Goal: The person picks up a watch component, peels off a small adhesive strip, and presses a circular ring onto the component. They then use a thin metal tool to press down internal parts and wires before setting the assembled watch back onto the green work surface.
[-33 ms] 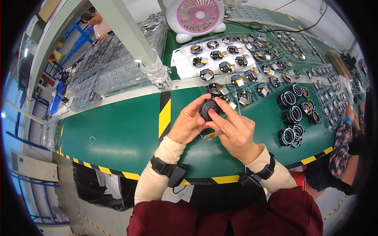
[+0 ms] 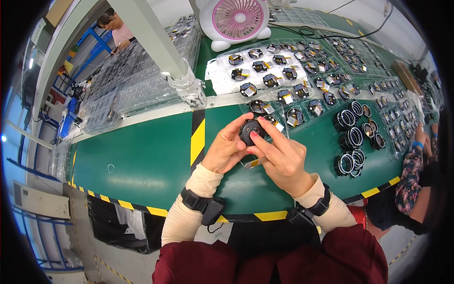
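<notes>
In front of my chest, above the green table, both hands hold a round black watch part (image 2: 248,132). My left hand (image 2: 228,147) grips its left edge between fingers and thumb. My right hand (image 2: 283,161) has a fingertip pressed on its face and another finger at its upper right edge. A flat grey-and-orange strip (image 2: 256,163) sticks out below the right fingers, beside a thin pale loop; whether the strip joins the part is hidden. Just beyond my hands lies a clear tray (image 2: 279,110) of round modules with small circuit boards.
Stacked black rings with silver rims (image 2: 352,138) stand to the right. A white-and-pink fan (image 2: 240,19) is at the back, by a pale post (image 2: 151,38). A small clear loop (image 2: 111,168) lies on the left. Other people work at far left and right.
</notes>
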`<state>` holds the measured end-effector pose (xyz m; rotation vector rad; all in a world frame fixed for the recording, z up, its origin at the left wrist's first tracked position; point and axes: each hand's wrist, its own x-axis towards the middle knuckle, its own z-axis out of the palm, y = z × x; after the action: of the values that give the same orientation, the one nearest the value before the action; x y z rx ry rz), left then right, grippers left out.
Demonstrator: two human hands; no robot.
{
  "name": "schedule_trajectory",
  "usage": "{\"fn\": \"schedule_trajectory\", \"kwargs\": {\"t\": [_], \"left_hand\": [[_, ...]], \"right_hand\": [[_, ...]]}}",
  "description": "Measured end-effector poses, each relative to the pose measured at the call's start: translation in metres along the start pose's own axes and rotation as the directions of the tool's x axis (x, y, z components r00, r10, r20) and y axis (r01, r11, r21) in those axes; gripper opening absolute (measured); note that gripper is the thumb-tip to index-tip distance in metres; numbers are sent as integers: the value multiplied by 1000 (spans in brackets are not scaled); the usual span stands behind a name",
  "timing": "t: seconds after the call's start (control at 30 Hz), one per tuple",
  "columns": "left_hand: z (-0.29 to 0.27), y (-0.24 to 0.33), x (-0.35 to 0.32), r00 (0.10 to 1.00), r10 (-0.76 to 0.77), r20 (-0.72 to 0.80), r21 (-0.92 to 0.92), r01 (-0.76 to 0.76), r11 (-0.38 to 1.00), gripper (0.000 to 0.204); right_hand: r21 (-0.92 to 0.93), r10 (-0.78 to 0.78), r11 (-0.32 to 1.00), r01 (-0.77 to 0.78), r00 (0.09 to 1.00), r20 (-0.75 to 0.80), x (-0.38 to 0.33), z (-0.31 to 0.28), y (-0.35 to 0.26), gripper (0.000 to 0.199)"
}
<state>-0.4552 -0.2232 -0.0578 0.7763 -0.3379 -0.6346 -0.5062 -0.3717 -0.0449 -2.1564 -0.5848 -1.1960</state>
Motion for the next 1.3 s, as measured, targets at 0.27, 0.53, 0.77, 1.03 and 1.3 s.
{"fn": "schedule_trajectory", "kwargs": {"t": [0.27,0.53,0.77,1.03,1.3], "left_hand": [[-2,-1,-1,1000,-12,-1,12,12,1000,80],[4,-3,0,998,55,13,-5,-55,998,60],[15,-11,7,958,287,9,-121,-284,951,39],[16,-5,3,947,322,-7,667,-235,707,30],[12,-14,4,972,209,-104,234,-180,955,37]], "right_hand": [[-10,-10,1000,10,1000,17,1,-2,-3,29],[110,47,993,-49,999,23,1,1,7,27],[559,547,645,-521,826,138,5,3,-4,26],[512,421,689,-513,858,294,2,1,21,27],[525,664,496,-692,692,284,4,2,17,28]]}}
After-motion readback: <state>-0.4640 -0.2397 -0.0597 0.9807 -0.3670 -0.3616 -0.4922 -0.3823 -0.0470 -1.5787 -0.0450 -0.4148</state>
